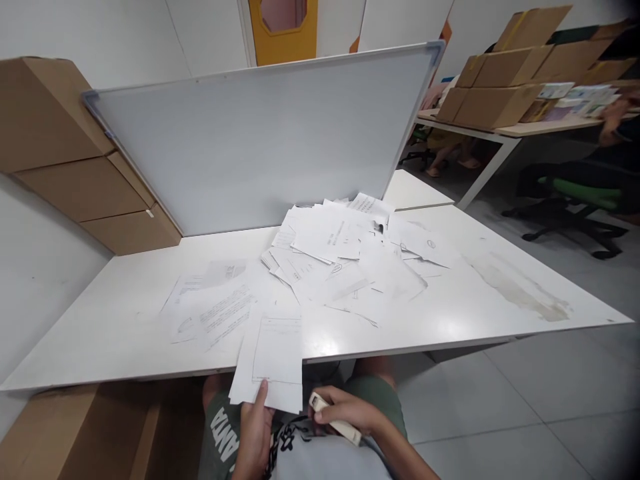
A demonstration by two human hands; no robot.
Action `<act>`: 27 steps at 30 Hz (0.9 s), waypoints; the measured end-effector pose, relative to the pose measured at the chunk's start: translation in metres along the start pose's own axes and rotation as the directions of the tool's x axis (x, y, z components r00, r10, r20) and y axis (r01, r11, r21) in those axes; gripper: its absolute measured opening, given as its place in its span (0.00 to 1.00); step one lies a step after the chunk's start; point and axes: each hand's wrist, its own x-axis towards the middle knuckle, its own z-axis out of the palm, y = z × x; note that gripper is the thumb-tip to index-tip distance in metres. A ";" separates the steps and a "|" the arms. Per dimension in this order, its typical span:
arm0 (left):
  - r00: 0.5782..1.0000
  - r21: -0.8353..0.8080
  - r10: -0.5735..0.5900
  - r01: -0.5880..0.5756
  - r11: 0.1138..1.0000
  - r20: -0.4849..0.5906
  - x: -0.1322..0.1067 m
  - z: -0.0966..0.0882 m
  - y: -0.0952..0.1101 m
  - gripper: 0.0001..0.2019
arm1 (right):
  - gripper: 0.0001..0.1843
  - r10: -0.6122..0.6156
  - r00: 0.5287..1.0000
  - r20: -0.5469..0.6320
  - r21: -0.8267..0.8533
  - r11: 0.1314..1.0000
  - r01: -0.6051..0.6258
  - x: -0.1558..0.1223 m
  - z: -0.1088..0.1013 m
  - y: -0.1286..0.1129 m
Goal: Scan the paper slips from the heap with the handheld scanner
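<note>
My left hand (256,427) pinches the near edge of a few printed sheets of paper (275,347), thumb on top. These sheets jut over the table's front edge, their far end lying on the tabletop. Just to the right, above my lap, my right hand (345,408) is wrapped around a beige stapler (336,421), which is apart from the papers. A large messy heap of printed papers (330,247) covers the middle of the white table (150,360). Further loose sheets (220,307) lie to the left of the heap.
A whiteboard (270,140) leans upright behind the papers. Cardboard boxes (55,127) are stacked at the left, and another box (100,433) stands below the table. A second table (530,127) bears more boxes. At the far right a person sits near a green chair (583,193).
</note>
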 end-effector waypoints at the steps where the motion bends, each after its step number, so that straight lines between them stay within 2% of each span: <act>1: 0.999 0.001 -0.009 0.009 1.000 0.031 -0.001 0.000 0.000 0.29 | 0.24 0.054 0.998 0.046 0.025 0.998 -0.055 0.000 -0.003 -0.001; 5: 0.991 0.054 -0.067 0.061 0.997 0.118 -0.005 0.005 -0.004 0.31 | 0.29 0.110 0.984 0.137 0.086 0.989 -0.122 0.003 -0.008 -0.009; 8: 0.990 0.110 -0.061 0.047 0.993 0.123 -0.001 0.006 -0.007 0.31 | 0.28 0.153 0.973 0.172 0.059 0.984 -0.166 0.002 -0.009 -0.016; 11: 0.998 0.226 -0.031 0.017 0.974 0.057 0.009 -0.001 -0.010 0.29 | 0.26 0.126 0.979 0.158 0.043 0.990 -0.134 -0.004 -0.009 -0.020; 15: 0.997 0.353 -0.034 0.006 0.936 0.071 0.021 -0.008 -0.012 0.31 | 0.26 0.072 0.987 0.143 0.085 0.993 -0.085 -0.009 -0.011 -0.020; 21: 0.977 0.336 -0.063 -0.009 0.942 0.205 0.020 0.003 0.001 0.38 | 0.29 0.074 0.980 0.182 0.140 0.985 -0.100 -0.001 -0.016 -0.019; 24: 0.982 0.365 -0.063 -0.007 0.931 0.178 0.021 0.008 0.006 0.39 | 0.30 0.080 0.970 0.228 0.160 0.980 -0.118 0.003 -0.018 -0.019; 27: 0.983 0.379 -0.065 -0.006 0.925 0.174 0.022 0.011 0.007 0.39 | 0.30 0.093 0.970 0.225 0.173 0.976 -0.133 0.004 -0.018 -0.018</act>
